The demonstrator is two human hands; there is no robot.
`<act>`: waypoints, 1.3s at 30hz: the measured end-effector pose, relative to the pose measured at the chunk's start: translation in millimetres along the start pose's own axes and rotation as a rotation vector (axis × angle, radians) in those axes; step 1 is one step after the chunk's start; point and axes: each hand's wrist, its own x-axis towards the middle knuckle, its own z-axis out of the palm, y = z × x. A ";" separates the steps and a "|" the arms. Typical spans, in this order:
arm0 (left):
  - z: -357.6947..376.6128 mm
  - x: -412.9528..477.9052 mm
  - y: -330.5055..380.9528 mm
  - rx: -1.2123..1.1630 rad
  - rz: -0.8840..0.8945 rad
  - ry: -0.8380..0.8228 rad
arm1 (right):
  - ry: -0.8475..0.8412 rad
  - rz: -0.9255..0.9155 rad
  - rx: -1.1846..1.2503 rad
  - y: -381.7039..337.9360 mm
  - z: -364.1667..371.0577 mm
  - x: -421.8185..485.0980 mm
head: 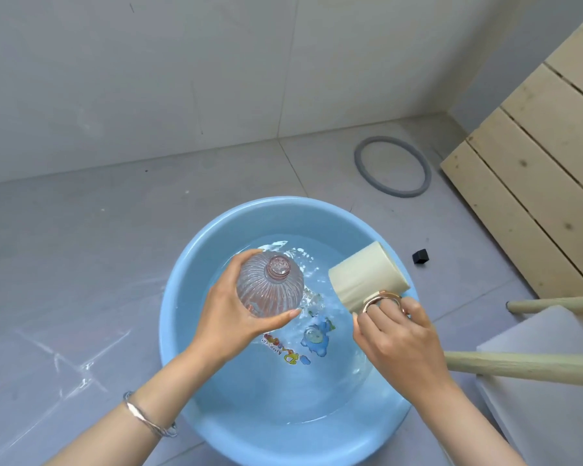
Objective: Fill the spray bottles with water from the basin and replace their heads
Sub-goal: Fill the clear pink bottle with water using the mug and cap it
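Over a blue basin [196,280] of water, the left hand [231,317] grips a ribbed pink bottle [270,285] upright. The right hand [398,334] holds a cream cup [367,275] by its handle, tilted toward the bottle.

a single head-worn view looks steeply down and forward from close above the blue basin [182,331], which lies low in the middle; grey wall beyond it.

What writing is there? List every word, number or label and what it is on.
Coloured lettering by the cartoon print on the floor of the blue basin: upside down, under rippling water, too blurred to read.
No writing on the ribbed bottle, cream cup or black cube.
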 end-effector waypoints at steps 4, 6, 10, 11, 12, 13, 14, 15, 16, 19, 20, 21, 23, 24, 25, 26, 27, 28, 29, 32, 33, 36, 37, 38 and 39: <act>0.8 -0.6 6.6 -0.008 -0.008 0.012 | 0.011 0.233 0.197 -3.8 -5.6 0.4; -0.8 0.7 16.4 -0.017 -0.007 0.021 | -0.041 0.597 0.485 -2.7 -20.9 6.3; -9.9 8.2 53.8 -0.063 0.013 0.045 | 0.010 1.277 1.227 5.3 -62.7 18.6; -12.9 10.8 67.4 -0.075 0.023 0.054 | 0.035 1.354 1.289 8.0 -75.6 21.5; -15.8 13.1 82.9 -0.084 0.046 0.062 | 0.064 1.404 1.326 11.9 -90.6 25.1; -19.7 16.0 100.9 -0.089 0.073 0.070 | 0.106 1.439 1.350 17.6 -107.4 29.9; -23.1 17.9 116.5 -0.094 0.093 0.075 | 0.145 1.464 1.356 22.0 -123.2 33.8; -26.5 19.9 132.5 -0.099 0.118 0.079 | 0.197 1.484 1.356 26.6 -140.0 37.7; -30.1 20.9 149.5 -0.105 0.143 0.080 | 0.259 1.503 1.358 31.2 -155.5 40.6; -40.0 19.7 198.9 -0.109 0.215 0.071 | 0.391 1.534 1.394 49.6 -202.6 50.4; -42.5 18.4 216.0 -0.105 0.240 0.067 | 0.421 1.535 1.411 56.7 -220.7 53.7; -43.9 17.6 228.6 -0.104 0.260 0.062 | 0.455 1.526 1.426 63.2 -234.6 56.9; -43.6 13.7 256.6 -0.114 0.291 0.040 | 0.553 1.493 1.435 79.9 -264.9 60.8; -42.0 11.8 268.4 -0.121 0.304 0.022 | 0.590 1.474 1.427 88.5 -276.0 60.7; -39.6 9.2 279.2 -0.131 0.314 0.005 | 0.619 1.456 1.408 97.1 -284.2 58.5; -36.6 6.3 288.6 -0.141 0.324 -0.009 | 0.634 1.434 1.378 105.8 -289.1 54.5; -32.3 2.1 298.9 -0.156 0.335 -0.022 | 0.641 1.421 1.347 115.0 -294.1 47.6; -28.0 -1.3 306.3 -0.168 0.341 -0.031 | 0.642 1.425 1.325 123.5 -295.3 41.4; -23.7 -4.2 312.2 -0.183 0.342 -0.037 | 0.645 1.437 1.311 131.5 -294.3 35.3; -7.6 -16.1 326.5 -0.218 0.340 -0.058 | 0.634 1.502 1.194 150.1 -286.4 16.0; -2.4 -20.4 330.2 -0.220 0.339 -0.069 | 0.632 1.521 1.168 153.8 -282.1 9.1; 14.3 -31.9 338.4 -0.219 0.341 -0.102 | 0.604 1.592 1.136 160.6 -268.5 -12.5; 18.3 -33.7 339.2 -0.219 0.343 -0.109 | 0.591 1.608 1.135 160.8 -263.6 -16.1; 24.6 -37.2 341.7 -0.216 0.348 -0.126 | 0.587 1.625 1.130 161.4 -261.9 -21.6; 30.0 -39.5 343.5 -0.213 0.350 -0.143 | 0.588 1.635 1.124 161.9 -260.2 -25.3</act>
